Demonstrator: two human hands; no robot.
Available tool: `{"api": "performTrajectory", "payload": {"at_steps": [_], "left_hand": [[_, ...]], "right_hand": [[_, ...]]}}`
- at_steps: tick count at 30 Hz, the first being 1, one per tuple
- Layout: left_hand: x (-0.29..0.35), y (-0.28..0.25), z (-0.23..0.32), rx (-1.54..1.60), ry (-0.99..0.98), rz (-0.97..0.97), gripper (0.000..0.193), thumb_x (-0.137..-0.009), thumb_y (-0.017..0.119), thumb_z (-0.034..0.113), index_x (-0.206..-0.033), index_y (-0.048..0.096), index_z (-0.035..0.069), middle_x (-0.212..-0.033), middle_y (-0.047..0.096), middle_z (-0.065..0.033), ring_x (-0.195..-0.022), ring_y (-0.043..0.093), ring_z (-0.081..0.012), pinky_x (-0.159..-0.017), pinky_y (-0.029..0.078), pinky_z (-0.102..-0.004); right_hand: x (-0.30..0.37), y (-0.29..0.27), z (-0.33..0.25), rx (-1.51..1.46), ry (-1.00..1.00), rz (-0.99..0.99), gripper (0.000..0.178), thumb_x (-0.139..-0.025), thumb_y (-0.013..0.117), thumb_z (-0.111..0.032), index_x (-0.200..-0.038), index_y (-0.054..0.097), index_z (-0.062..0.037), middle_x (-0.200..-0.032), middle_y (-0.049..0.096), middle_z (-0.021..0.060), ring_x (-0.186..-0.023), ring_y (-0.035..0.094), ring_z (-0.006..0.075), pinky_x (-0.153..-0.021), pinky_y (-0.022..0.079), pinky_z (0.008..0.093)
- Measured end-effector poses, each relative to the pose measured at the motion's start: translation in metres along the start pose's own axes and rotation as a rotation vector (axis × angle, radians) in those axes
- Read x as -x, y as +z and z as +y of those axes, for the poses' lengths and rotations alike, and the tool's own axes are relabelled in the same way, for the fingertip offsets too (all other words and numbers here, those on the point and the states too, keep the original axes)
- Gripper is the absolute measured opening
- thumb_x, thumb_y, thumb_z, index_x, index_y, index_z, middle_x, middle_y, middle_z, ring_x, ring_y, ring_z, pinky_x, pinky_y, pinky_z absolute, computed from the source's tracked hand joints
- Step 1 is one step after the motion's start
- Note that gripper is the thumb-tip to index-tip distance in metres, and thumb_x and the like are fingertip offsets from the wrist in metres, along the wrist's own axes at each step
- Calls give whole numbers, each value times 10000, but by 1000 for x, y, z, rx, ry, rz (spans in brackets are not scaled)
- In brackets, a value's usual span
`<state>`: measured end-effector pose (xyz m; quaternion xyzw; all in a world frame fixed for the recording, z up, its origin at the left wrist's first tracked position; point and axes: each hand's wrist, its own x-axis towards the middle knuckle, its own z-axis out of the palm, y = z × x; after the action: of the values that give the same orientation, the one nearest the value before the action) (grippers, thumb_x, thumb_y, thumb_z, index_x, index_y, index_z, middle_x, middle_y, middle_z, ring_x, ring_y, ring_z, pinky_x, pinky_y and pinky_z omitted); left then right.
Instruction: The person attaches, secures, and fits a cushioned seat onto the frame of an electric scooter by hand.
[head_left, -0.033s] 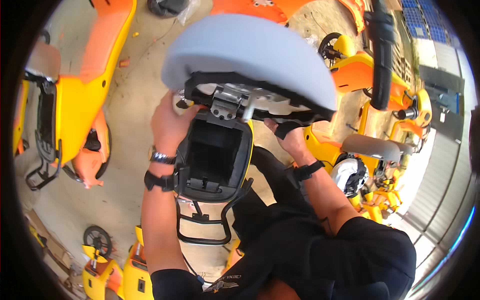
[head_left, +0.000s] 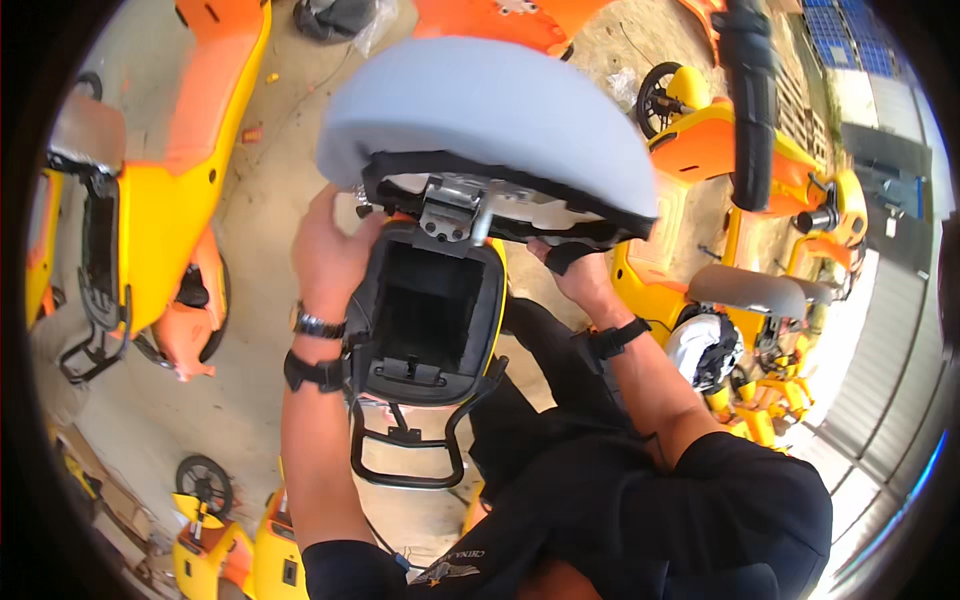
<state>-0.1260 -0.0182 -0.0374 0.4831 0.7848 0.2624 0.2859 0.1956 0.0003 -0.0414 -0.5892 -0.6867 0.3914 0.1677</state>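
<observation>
A grey scooter seat (head_left: 480,110) stands tipped up on a metal hinge (head_left: 447,215), its underside with a black rim facing me. Below it gapes the black storage box (head_left: 378,375) of the scooter. My left hand (head_left: 328,255) is closed by the left end of the seat, with a small shiny metal piece (head_left: 362,198) at its fingers; what it is I cannot make out. My right hand (head_left: 583,283), with a black band across it, is closed at the lower right rim of the seat, fingers partly hidden.
A black rear rack (head_left: 405,475) sticks out toward me, and a black handlebar grip (head_left: 752,130) rises beyond the seat. Yellow and orange scooters stand at the left (head_left: 165,230) and right (head_left: 690,180). A black bundle (head_left: 335,18) lies on the far floor.
The seat and handlebar grip have shifted slightly left in the picture, while the scooters at the left have shifted slightly right. Both hands keep their places at the seat.
</observation>
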Motion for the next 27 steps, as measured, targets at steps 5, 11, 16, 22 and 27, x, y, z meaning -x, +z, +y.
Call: {"api": "performTrajectory", "payload": {"at_steps": [5, 11, 16, 22, 27], "left_hand": [[19, -57, 74, -15, 354, 273, 529, -749, 763, 102, -1226, 562, -5, -1228, 595, -199, -1144, 557, -352, -983, 432, -412], [53, -53, 189, -297, 901, 225, 705, -707, 815, 193, -1324, 501, 58, -1440, 435, -184, -1328, 387, -414, -1070, 311, -543], [50, -26, 230, -720, 862, 124, 747, -707, 778, 485, -1308, 534, 113, -1453, 428, -128, -1377, 298, -416, -1052, 206, -664], [49, -10, 246, -767, 836, 128, 743, -718, 770, 496, -1297, 548, 87, -1394, 472, -147, -1309, 356, -415, -1085, 209, -557], [48, -11, 245, -739, 861, 125, 717, -684, 802, 460, -1254, 580, 86, -1369, 487, -139, -1286, 367, -410, -1070, 225, -566]], "right_hand": [[-7, -19, 45, 191, -122, -140, 228, -773, 741, -193, -932, 661, -50, -815, 651, 203, -751, 631, 405, -633, 513, 436], [-14, -19, 39, 140, -313, -113, 177, -814, 673, -218, -804, 647, -44, -731, 628, 204, -734, 637, 384, -649, 518, 441], [-3, -20, 15, -274, -220, 0, 202, -790, 731, -170, -858, 606, -27, -807, 635, 171, -695, 637, 323, -629, 516, 396], [-8, -9, 19, -447, -362, 222, 282, -713, 806, -77, -876, 584, -22, -794, 594, 117, -701, 621, 255, -631, 510, 348], [-14, -14, 29, -482, -485, 183, 236, -703, 775, -73, -837, 584, -42, -797, 597, 142, -733, 623, 344, -659, 513, 385]]}}
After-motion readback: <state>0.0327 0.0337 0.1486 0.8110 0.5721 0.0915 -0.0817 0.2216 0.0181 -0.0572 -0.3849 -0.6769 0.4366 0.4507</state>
